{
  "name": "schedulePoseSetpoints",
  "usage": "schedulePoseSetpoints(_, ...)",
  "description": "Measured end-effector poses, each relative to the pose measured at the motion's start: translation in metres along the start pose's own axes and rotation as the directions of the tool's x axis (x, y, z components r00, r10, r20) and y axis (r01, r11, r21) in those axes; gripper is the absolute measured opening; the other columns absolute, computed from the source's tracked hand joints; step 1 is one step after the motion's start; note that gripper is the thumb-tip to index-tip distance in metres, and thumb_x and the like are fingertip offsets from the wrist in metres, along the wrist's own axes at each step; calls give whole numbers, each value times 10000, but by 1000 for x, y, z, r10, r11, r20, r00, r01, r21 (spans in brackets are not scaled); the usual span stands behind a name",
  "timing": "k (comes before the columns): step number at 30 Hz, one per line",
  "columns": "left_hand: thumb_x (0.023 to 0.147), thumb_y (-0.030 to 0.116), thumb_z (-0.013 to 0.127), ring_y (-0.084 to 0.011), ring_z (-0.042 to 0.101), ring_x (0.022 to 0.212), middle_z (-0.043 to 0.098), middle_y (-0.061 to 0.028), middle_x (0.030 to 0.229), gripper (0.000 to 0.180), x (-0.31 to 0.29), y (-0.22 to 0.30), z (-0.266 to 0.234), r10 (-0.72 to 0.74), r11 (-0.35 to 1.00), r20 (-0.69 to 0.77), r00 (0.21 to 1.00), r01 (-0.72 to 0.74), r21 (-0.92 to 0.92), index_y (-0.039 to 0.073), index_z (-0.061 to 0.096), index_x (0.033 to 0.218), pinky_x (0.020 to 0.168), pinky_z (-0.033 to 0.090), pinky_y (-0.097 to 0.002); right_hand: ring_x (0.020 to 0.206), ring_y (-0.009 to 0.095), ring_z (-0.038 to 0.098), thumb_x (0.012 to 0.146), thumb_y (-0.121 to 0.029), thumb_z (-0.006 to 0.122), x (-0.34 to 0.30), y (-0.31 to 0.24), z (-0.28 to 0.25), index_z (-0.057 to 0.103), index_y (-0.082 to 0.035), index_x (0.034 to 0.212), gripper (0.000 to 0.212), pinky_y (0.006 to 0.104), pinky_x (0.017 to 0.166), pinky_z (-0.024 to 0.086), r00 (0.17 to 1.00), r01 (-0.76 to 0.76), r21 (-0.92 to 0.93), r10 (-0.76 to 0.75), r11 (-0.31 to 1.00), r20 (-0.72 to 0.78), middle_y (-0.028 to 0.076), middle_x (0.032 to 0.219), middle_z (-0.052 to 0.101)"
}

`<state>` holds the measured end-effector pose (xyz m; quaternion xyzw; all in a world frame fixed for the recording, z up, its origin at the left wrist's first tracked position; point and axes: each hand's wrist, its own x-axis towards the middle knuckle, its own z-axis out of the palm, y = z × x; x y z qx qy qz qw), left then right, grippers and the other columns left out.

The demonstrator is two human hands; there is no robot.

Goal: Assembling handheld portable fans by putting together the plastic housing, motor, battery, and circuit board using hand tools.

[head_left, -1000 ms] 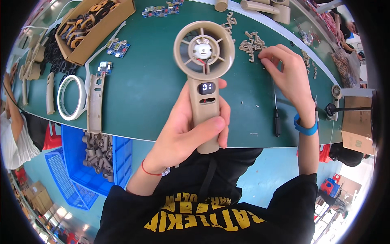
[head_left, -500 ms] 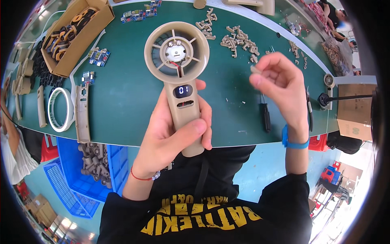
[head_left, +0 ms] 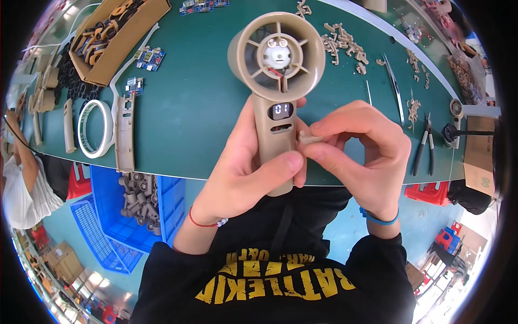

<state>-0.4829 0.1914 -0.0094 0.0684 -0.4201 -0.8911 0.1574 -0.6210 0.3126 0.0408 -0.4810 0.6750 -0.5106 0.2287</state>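
A beige handheld fan [head_left: 278, 146] stands nearly upright over the table's front edge, my left hand [head_left: 245, 167] wrapped round its handle. Its round head shows spokes and a white motor at the centre. On the handle a small display glows, and beneath it is an open slot with a bit of red showing inside. Between thumb and forefinger my right hand [head_left: 367, 151] pinches a small beige plastic piece [head_left: 309, 139], close beside the handle's right edge. Whether the piece touches the handle I cannot tell.
Loose beige plastic pieces [head_left: 345, 43] lie beyond my right hand, with tweezers [head_left: 394, 89] and pliers [head_left: 424, 143] farther right. At left are a tape roll [head_left: 82, 129], a beige half-shell [head_left: 125, 135], circuit boards [head_left: 150, 58] and a cardboard box [head_left: 102, 75]. Below stands a blue crate [head_left: 171, 200].
My right hand has come left and down, bringing the small plastic piece to the fan's handle. The view has shifted, and the fan now appears farther right and slightly higher.
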Motion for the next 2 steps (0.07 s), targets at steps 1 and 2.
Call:
schedulePoseSetpoints(1,903,27,557,-163,592,800,508,-113,1080,595,-1,0,-1,8,999,13,1000,-8,39,29,261,1419,708,499,-302,758,138,609,687,60,793,1,0,2,684,-7,914,261,242,641,483,1000,-11,14,11,1000,-1,102,912,669)
schedulePoseSetpoints(2,909,62,568,-166,593,807,505,-113,1093,598,-1,2,-1,12,997,31,999,-14,74,34,261,1422,711,500,-309,760,144,609,684,51,801,1,-2,4,685,-7,912,263,243,639,484,1000,-24,24,24,999,-6,105,912,669)
